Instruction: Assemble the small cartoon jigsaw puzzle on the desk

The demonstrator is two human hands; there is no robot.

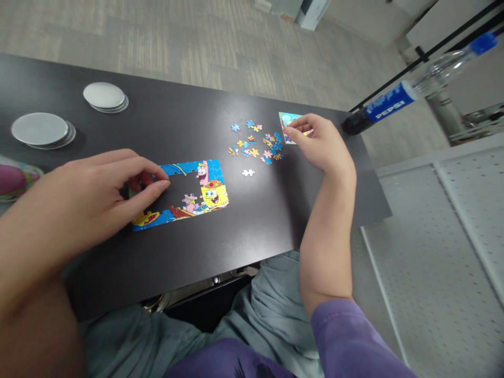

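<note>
Beyond right hand, Pepsi bottle; far left, disc stacks; left hand partly hides puzzle (both grips unclear).

Even, moderately bright light was recorded. Diffuse glare was noted on the dark tabletop; a soft shadow was cast below the right hand. Wide-angle stretching was observed toward the edges; the floor was softly blurred.

The left hand is covering the left end of the partial puzzle. The fingers of the right hand are hiding part of a picture card near the surface's far right corner. The view's left edge is cutting off a container. Prints on the loose pieces are appearing too small to tell.
</note>
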